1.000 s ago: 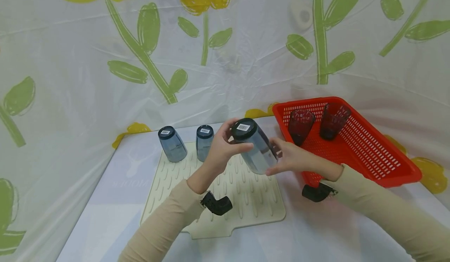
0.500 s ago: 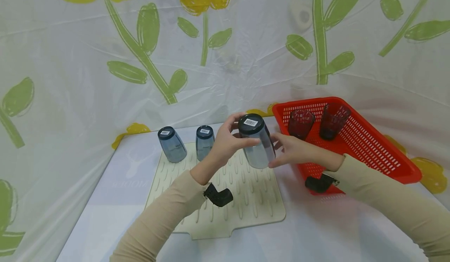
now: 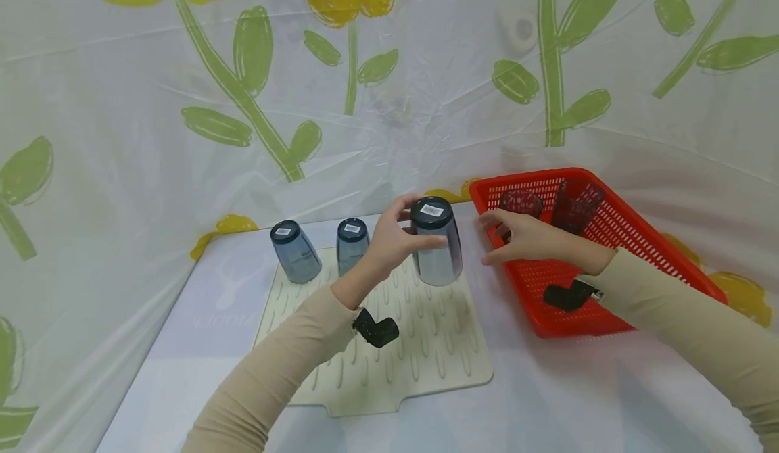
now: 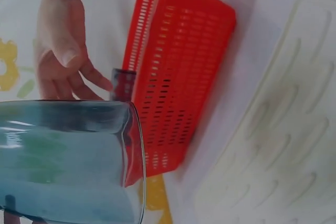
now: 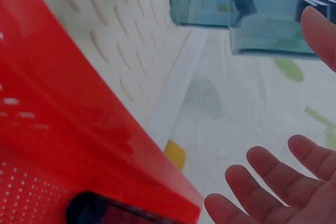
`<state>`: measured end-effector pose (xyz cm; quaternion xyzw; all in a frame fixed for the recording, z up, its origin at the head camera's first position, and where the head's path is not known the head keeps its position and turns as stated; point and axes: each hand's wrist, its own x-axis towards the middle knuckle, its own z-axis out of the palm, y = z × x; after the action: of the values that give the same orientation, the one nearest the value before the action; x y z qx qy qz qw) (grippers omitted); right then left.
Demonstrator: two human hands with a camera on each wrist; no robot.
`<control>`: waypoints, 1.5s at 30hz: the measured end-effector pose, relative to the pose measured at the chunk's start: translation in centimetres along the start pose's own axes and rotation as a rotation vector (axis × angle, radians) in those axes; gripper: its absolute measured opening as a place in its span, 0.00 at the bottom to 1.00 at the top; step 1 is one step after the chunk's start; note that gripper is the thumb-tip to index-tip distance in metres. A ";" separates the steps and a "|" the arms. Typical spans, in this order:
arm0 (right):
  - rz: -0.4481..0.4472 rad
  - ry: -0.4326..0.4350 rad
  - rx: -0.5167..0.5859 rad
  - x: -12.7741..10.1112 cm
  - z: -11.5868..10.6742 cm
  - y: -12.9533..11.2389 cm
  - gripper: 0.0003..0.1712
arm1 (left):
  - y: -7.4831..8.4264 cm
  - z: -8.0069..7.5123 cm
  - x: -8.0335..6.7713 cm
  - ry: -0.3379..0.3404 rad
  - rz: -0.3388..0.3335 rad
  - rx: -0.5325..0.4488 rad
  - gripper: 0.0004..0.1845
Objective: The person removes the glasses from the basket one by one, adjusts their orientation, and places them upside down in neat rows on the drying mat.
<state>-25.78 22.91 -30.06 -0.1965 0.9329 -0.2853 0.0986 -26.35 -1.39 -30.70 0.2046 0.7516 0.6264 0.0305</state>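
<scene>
Blue tumbler (image 3: 435, 242), upside down, held by left hand (image 3: 389, 245) with fingers curled round its upper part, at the back right of the cream drying mat (image 3: 389, 345). Right hand (image 3: 528, 239) hangs just beside it, fingers spread and holding nothing, over the red basket's (image 3: 615, 284) near edge. Two more blue tumblers (image 3: 295, 251) stand inverted on the mat's far left.

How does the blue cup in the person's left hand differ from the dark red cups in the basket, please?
The blue cup is mouth-down at the drying mat, gripped by the left hand; the dark red cups stand mouth-up in the red basket, untouched. The blue cup is smooth, the red ones textured. All are translucent tumblers.
</scene>
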 end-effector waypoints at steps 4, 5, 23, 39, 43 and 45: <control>0.010 0.010 0.006 0.3 -0.8 0.5 0.41 | -0.6 -0.2 0.5 0.005 -0.005 0.015 0.34; 0.015 0.013 0.006 0.4 -1.1 0.6 0.42 | -0.7 -0.2 0.6 0.008 -0.007 0.017 0.34; 0.099 0.048 -0.009 1.6 -3.3 3.4 0.41 | -3.2 -0.3 2.2 0.037 -0.090 0.082 0.37; 0.183 0.064 0.005 2.7 -3.9 5.4 0.47 | -5.9 0.3 3.9 0.108 -0.136 0.111 0.36; 0.203 0.096 0.022 2.9 -3.8 5.8 0.49 | -6.6 0.7 4.2 0.120 -0.154 0.115 0.37; 0.213 0.112 0.035 3.0 -3.7 6.1 0.50 | -6.8 0.9 4.4 0.131 -0.161 0.119 0.37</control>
<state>-31.46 28.07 -30.71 -0.0784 0.9474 -0.2999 0.0792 -31.95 0.03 -36.49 0.1035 0.8018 0.5883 0.0192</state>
